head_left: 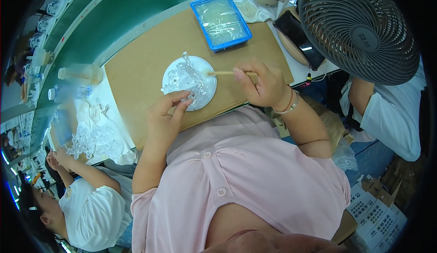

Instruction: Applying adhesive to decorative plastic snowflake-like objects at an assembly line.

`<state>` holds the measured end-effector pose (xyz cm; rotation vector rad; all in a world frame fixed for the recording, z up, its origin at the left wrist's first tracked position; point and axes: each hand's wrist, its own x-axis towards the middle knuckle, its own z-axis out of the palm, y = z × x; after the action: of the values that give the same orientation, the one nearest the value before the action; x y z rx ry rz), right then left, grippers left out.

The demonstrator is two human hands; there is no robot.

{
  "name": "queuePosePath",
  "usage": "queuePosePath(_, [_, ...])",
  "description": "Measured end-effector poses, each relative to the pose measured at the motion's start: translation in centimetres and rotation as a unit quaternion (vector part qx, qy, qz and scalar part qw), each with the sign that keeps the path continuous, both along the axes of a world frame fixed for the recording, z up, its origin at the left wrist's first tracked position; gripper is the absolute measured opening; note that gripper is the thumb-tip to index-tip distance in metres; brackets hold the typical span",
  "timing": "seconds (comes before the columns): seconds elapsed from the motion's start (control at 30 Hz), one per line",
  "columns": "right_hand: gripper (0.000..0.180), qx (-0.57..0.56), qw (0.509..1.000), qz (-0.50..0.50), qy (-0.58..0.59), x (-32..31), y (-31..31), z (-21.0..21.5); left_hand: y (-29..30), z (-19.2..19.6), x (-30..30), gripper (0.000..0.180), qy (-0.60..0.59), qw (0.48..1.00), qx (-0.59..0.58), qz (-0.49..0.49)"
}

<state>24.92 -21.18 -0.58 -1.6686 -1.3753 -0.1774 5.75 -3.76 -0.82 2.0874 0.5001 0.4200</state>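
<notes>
A round white plate (pixel 210 88) lies on a brown cardboard sheet (pixel 136 66), bearing a heap of clear plastic pieces (pixel 184 76). At the plate's near edge, my left hand (pixel 167 112) pinches a small clear plastic piece (pixel 190 97) between thumb and fingertips. My right hand (pixel 261 82) is closed around a thin, light wooden-looking stick (pixel 223 73). Its tip points left, over the plate's right side; whether it touches anything there I cannot tell. Beyond the plate sits a blue tray (pixel 249 35) with something pale under clear film.
A large dark fan (pixel 364 37) stands at the right, beside a black phone-like object (pixel 298 37). More clear pieces (pixel 93 139) lie on white cloth at the left, near bottles (pixel 82 74). A co-worker (pixel 91 207) sits left; another person's sleeve (pixel 393 116) shows right.
</notes>
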Motion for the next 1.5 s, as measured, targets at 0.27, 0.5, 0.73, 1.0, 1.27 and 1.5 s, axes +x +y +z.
queuePosePath(0.27, [0.005, 0.03, 1.0, -0.002, 0.006, 0.4, 0.6, -0.5, -0.5, 0.1, 0.6, 0.014, -0.029, 0.999, 0.009, -0.016])
queuePosePath(0.5, [0.003, -0.019, 0.997, 0.052, 0.055, -1.1, -1.9, 0.2, -0.7, 0.1, 0.5, 0.014, -0.033, 0.999, 0.034, -0.011])
queuePosePath(0.73, [0.004, -0.017, 0.998, 0.052, 0.032, -1.6, -1.8, -0.5, -0.7, 0.0, 0.6, 0.013, -0.054, 0.997, 0.043, -0.025])
queuePosePath(1.0, [0.006, 0.017, 0.996, 0.085, 0.005, -2.0, -1.5, -1.0, -0.9, 0.6, 0.8, 0.013, -0.044, 0.997, 0.047, -0.037])
queuePosePath(1.27, [0.007, 0.018, 0.999, 0.047, 0.02, -2.4, -2.8, -0.5, -0.3, 0.5, 0.6, 0.017, -0.044, 0.995, 0.067, -0.065])
queuePosePath(1.5, [0.008, 0.019, 0.992, 0.12, 0.035, -4.8, -2.6, -0.1, -0.3, 0.7, 0.7, 0.018, -0.045, 0.995, 0.062, -0.071])
